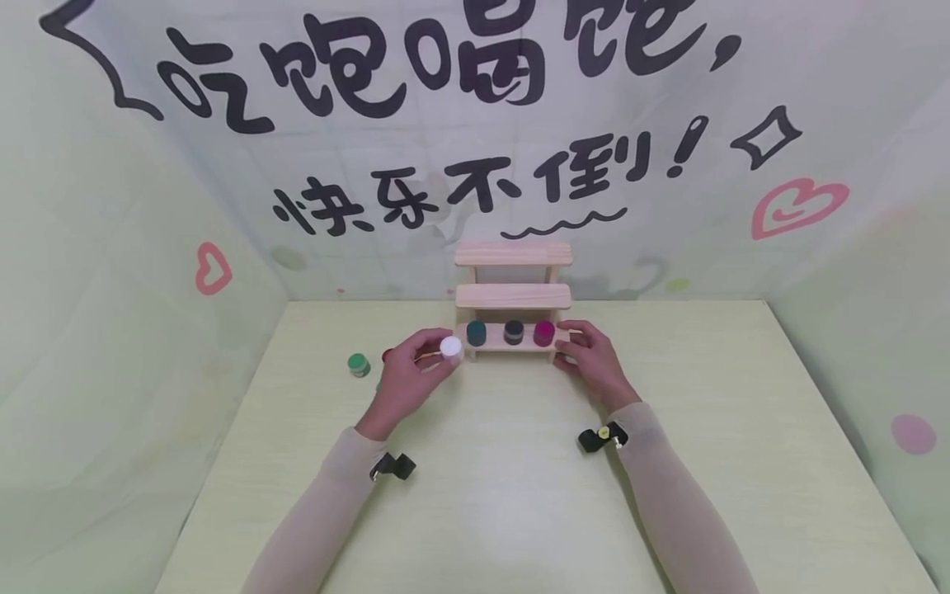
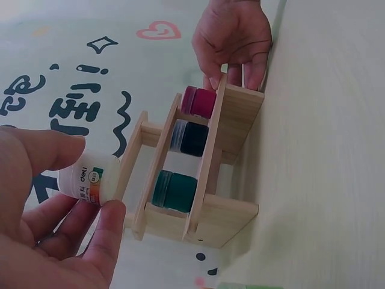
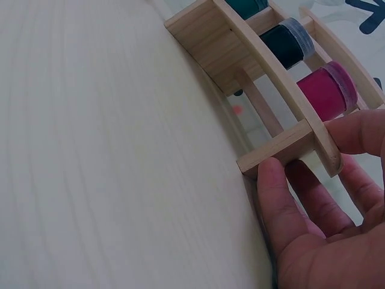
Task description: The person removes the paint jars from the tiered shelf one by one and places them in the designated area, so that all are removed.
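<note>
A white paint jar point(image 1: 450, 347) with a printed label point(image 2: 90, 180) is held between the thumb and fingers of my left hand point(image 1: 404, 379), just off the left end of a tiered wooden rack point(image 1: 512, 295). On the rack's lowest step stand three paint jars: teal point(image 1: 476, 333), dark blue-black point(image 1: 514, 332) and magenta point(image 1: 544, 333). My right hand point(image 1: 594, 363) grips the right end of that step, thumb above and fingers at its side and underneath, close beside the magenta jar point(image 3: 328, 90).
A green-lidded jar point(image 1: 359, 365) stands on the table point(image 1: 505, 495) to the left. Behind the left hand a red jar point(image 1: 387, 355) shows only in part. The rack stands near the back edge, before a printed cloth point(image 1: 416, 272); similar cloth hangs at both sides.
</note>
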Motion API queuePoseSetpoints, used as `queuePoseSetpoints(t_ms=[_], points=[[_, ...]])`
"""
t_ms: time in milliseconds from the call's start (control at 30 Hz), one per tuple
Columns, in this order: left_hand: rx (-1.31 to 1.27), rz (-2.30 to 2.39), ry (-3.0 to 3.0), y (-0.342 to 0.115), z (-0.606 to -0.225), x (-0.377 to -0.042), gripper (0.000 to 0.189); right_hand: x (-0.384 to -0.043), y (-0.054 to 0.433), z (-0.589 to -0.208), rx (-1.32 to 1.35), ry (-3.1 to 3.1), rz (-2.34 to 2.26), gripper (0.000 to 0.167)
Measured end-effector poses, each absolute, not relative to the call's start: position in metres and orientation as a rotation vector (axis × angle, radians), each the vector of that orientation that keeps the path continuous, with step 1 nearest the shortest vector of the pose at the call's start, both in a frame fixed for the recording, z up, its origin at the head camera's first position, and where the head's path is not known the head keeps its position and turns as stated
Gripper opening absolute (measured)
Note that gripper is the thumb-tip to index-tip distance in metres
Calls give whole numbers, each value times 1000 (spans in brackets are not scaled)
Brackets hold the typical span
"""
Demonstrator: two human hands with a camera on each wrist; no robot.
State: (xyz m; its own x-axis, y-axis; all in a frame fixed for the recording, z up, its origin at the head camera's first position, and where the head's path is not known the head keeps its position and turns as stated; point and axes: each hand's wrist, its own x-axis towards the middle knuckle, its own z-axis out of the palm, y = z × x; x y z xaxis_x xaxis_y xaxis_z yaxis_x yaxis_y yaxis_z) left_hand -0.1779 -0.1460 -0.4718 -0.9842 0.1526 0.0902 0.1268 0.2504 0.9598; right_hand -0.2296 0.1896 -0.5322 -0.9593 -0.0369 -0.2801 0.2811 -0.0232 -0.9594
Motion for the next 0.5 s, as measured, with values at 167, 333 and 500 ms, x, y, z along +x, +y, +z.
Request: queuePoseSetpoints(t_ms=[167,333,500], points=[[233,1880,2467,-164,-475,-169,45,-229,187,-532,256,2031,-2072,45],[193,1891,2461,-182,-478,-161,46,-228,186,-532,250,2032,-2066,43],[143,1880,2493,-196,-483,-156,45,-228,188,-531,257,2025,-2074,43]])
